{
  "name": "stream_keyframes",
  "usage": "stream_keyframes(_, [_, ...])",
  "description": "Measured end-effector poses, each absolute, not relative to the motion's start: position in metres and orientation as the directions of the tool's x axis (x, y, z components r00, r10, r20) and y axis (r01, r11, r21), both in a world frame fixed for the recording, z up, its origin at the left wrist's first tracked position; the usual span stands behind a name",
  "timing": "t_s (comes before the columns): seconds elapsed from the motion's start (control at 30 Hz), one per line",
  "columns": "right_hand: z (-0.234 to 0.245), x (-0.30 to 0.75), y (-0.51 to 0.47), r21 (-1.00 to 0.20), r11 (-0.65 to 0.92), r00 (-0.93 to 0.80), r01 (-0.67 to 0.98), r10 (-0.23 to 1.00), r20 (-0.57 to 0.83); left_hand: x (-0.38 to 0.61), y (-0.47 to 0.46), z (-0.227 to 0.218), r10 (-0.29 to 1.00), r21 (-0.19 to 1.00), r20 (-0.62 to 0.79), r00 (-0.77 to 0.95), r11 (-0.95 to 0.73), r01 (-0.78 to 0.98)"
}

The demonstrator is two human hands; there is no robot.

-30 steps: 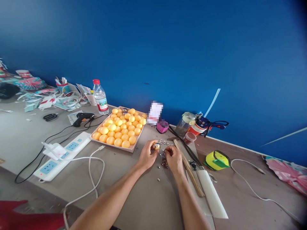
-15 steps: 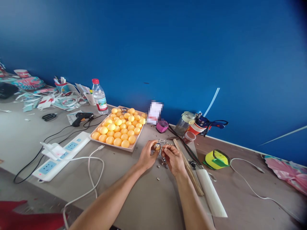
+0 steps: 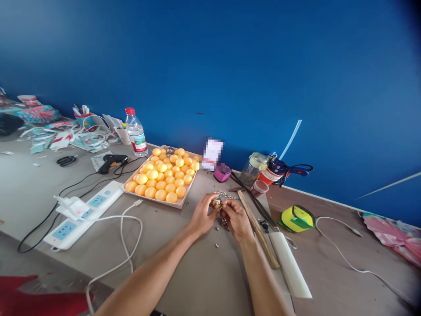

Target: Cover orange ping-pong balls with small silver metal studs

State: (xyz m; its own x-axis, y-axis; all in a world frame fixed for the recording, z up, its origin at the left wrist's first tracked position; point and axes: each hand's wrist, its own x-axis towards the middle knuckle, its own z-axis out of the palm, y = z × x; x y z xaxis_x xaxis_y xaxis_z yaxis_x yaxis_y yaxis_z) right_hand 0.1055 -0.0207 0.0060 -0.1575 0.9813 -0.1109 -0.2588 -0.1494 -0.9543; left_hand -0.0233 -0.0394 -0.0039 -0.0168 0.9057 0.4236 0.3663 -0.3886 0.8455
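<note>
My left hand [image 3: 201, 216] is closed round a small orange ball [image 3: 216, 202] with shiny beads stuck on it. My right hand [image 3: 236, 219] is pinched against the same ball from the right, its fingertips touching it; what they pinch is too small to make out. Loose silver beads [image 3: 225, 194] lie on the table just beyond and below both hands. A shallow box [image 3: 185, 196] full of plain orange balls [image 3: 164, 175] sits to the left of my hands.
A white power strip [image 3: 82, 210] with cables, a glue gun [image 3: 111, 160], scissors [image 3: 66, 160] and a water bottle [image 3: 136, 133] lie at left. Wooden sticks [image 3: 258, 228], a white roll [image 3: 290, 265], a yellow-green tape dispenser [image 3: 297, 218], a jar [image 3: 253, 167] and a cup [image 3: 269, 176] are at right.
My right hand has lifted from the beads on the table and come up against the ball in my left hand. The left hand has barely shifted.
</note>
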Motion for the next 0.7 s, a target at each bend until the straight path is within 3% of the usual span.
stream_keyframes(0.3, [0.0070, 0.1075, -0.0212, -0.867, -0.336, -0.263, -0.367, 0.932, -0.250, -0.0250, -0.0391, -0.0117, 0.894, 0.828, 0.448, 0.021, -0.424, 0.368])
stream_keyframes(0.7, [0.0065, 0.1064, -0.0203, -0.897, -0.279, -0.219, -0.344, 0.952, -0.212, -0.0258, -0.0417, -0.0113, 0.882, 0.801, 0.467, 0.058, -0.450, 0.395])
